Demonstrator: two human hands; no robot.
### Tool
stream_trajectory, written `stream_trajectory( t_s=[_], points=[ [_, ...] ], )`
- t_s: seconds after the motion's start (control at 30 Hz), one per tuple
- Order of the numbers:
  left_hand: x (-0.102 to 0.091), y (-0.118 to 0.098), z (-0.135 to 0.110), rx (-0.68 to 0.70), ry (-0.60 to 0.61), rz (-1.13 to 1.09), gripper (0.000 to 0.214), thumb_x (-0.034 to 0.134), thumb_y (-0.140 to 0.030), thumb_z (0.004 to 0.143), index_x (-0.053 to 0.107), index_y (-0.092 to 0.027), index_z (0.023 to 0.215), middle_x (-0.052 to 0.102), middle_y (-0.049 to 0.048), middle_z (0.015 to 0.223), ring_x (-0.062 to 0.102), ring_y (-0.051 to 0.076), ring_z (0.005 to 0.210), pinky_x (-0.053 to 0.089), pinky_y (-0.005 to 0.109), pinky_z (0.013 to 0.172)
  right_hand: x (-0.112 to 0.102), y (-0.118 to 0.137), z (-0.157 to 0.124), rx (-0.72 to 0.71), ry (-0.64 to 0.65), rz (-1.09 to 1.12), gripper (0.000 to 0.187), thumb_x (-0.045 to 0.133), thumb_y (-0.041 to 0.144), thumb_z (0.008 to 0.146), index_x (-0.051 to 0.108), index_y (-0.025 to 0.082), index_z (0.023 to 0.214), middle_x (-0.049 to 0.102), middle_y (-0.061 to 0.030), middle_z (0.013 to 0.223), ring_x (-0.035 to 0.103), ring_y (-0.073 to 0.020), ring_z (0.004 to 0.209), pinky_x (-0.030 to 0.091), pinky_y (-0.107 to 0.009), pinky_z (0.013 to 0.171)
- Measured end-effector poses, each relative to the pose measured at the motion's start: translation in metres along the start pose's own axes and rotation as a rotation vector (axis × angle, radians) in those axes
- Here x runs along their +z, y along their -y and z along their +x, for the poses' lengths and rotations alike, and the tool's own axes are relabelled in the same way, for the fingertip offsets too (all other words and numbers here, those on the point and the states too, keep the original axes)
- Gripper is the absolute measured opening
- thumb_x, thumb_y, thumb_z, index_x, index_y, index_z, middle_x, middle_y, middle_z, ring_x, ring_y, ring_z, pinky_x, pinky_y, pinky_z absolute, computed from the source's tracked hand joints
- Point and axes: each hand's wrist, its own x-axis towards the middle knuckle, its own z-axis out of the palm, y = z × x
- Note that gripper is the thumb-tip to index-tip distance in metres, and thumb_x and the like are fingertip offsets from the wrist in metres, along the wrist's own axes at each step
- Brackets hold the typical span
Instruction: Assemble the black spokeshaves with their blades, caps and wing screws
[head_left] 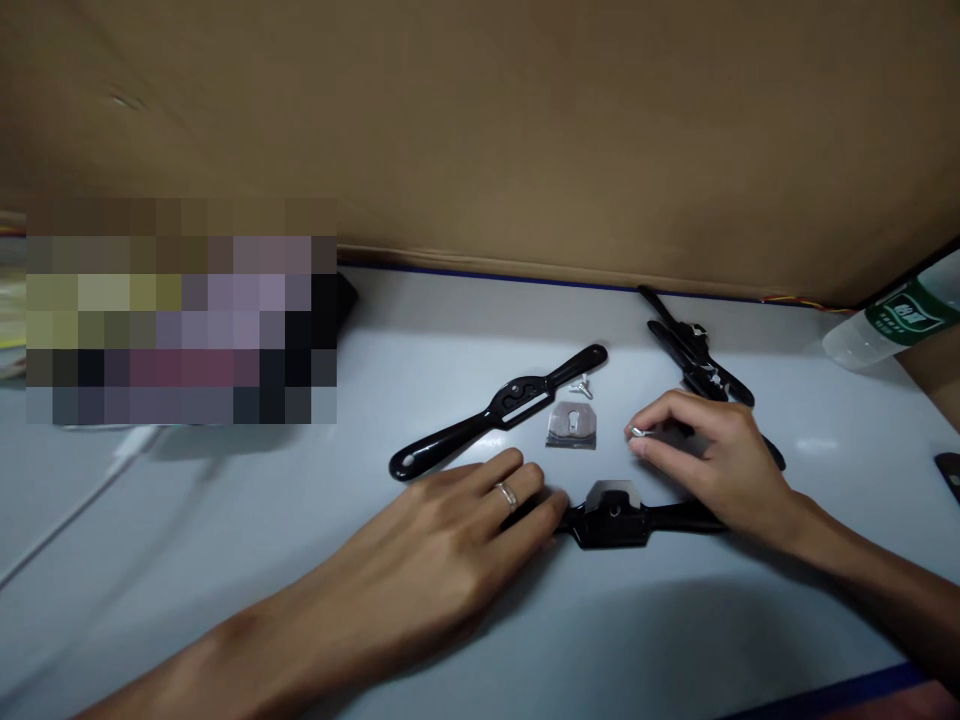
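A black spokeshave (609,522) lies on the table in front of me, a metal blade (624,490) sitting on its middle. My left hand (465,535), with a ring on one finger, is closed over its left handle. Above the right handle, my right hand (709,455) pinches a small shiny screw (637,432) between thumb and fingertip. Farther off, a second spokeshave body (517,392) lies slanted with its slot bare. Near it are a loose notched blade (572,425) and some small silver screws (581,386).
More black spokeshaves (694,355) lie stacked behind my right hand. A clear bottle with a green label (904,315) is at the right edge. Brown cardboard (480,130) walls the back. A white cable (82,510) runs at left, below a blurred-out patch.
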Motion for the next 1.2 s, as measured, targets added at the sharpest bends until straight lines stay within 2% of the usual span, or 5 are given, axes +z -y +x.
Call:
stream_trajectory(
  t_s=[0.1,0.23,0.6,0.83,1.2],
  points=[
    [0.000,0.001,-0.001,-0.004,0.018,0.000,0.020,0.047,-0.012,0.100,0.063,-0.012,0.112,0.063,0.0063,0.092,0.055,0.020,0.078,0.043,0.032,0.062,-0.005,0.008,0.002,0.234,0.012,0.313,0.012,0.073,0.032,0.086,0.071,0.020,0.086,0.075,-0.0028,0.086,0.069,-0.0174,0.079,0.052,-0.030,0.070],
    [0.000,0.001,-0.001,-0.005,0.020,-0.004,0.020,0.046,-0.011,0.100,0.063,-0.013,0.111,0.063,0.0063,0.092,0.056,0.020,0.079,0.043,0.031,0.061,-0.006,0.010,0.003,0.291,0.009,0.421,0.015,0.076,0.031,0.081,0.072,0.020,0.089,0.069,0.0008,0.077,0.064,-0.0125,0.068,0.051,-0.025,0.064],
    [-0.004,0.002,0.003,0.058,0.003,0.033,0.029,0.034,-0.007,0.101,0.062,-0.010,0.111,0.062,0.0074,0.090,0.057,0.020,0.079,0.046,0.031,0.062,-0.001,0.015,-0.002,0.006,0.039,0.100,0.013,0.065,0.021,0.091,0.073,0.020,0.081,0.072,0.0003,0.074,0.064,-0.0129,0.066,0.048,-0.026,0.062],
    [-0.002,0.003,0.002,0.051,-0.011,0.043,0.031,0.032,-0.005,0.101,0.060,-0.011,0.112,0.062,0.0067,0.090,0.056,0.020,0.081,0.045,0.030,0.063,0.011,0.011,-0.011,-0.152,0.021,0.092,0.010,0.068,0.016,0.090,0.075,0.019,0.084,0.067,-0.0001,0.078,0.062,-0.0112,0.070,0.048,-0.024,0.062],
    [-0.002,0.003,0.004,0.053,-0.017,0.030,0.028,0.036,-0.006,0.100,0.061,-0.011,0.111,0.062,0.0065,0.089,0.056,0.019,0.080,0.044,0.030,0.063,0.019,0.014,-0.019,-0.262,0.057,-0.022,0.012,0.063,0.014,0.094,0.071,0.016,0.085,0.062,-0.0020,0.077,0.058,-0.0127,0.069,0.048,-0.026,0.063]
  ],
)
